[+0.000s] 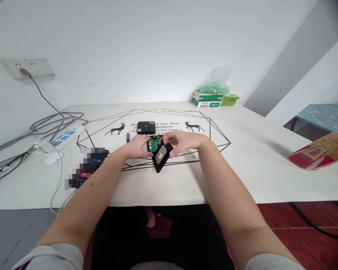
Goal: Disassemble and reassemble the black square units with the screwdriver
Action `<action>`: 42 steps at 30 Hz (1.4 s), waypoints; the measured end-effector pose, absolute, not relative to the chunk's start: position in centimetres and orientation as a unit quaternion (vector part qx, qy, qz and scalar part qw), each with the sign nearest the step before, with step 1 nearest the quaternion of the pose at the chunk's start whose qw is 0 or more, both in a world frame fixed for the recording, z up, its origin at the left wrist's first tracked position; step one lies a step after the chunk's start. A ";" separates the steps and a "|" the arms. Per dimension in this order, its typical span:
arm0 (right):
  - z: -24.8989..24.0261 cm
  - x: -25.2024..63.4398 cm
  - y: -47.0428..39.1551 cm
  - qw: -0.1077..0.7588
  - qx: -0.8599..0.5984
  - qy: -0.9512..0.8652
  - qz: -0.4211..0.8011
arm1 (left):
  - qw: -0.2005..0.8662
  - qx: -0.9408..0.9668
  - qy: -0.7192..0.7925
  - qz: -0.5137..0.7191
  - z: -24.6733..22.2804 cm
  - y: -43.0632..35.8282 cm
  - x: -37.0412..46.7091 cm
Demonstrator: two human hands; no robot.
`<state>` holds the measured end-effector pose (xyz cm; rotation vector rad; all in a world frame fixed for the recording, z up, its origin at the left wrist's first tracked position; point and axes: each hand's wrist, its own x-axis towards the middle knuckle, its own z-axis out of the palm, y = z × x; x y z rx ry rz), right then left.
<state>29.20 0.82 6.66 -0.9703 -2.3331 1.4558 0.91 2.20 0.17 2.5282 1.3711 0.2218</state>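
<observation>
White deer-printed tabletop [259, 161]; red floor [281, 225]

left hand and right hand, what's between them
Between the left hand and right hand, the head view shows a green circuit board and a tilted black casing, which the right hand holds.

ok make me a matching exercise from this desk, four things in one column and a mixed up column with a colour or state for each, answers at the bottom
Things
1. circuit board
2. smartphone
3. black casing
4. power strip

Colours and states
A. tilted, held in the right hand
B. white and blue
C. lit, showing 3:58
D. green, next to the left hand

Right pairs: 1-D, 2-C, 3-A, 4-B
</observation>
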 end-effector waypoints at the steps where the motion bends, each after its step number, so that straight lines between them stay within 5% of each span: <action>1: 7.2 29.5 0.4 0.081 -0.347 -0.802 0.480 | 0.131 0.868 0.473 0.073 0.2 2.2 0.9; 5: 8.7 29.8 -1.4 -0.023 -0.403 -0.815 0.417 | 0.138 0.868 0.470 0.076 0.5 1.9 0.9; 22: 7.0 25.0 -3.6 -0.113 -0.455 -0.845 0.257 | 0.152 0.860 0.478 0.096 0.1 2.4 0.6; 34: 6.8 23.2 -3.6 -0.125 -0.480 -0.840 0.220 | 0.167 0.857 0.479 0.095 -0.2 2.7 0.3; 42: 5.7 22.3 -3.5 -0.057 -0.414 -0.881 0.223 | 0.158 0.862 0.472 0.097 -0.5 2.9 0.4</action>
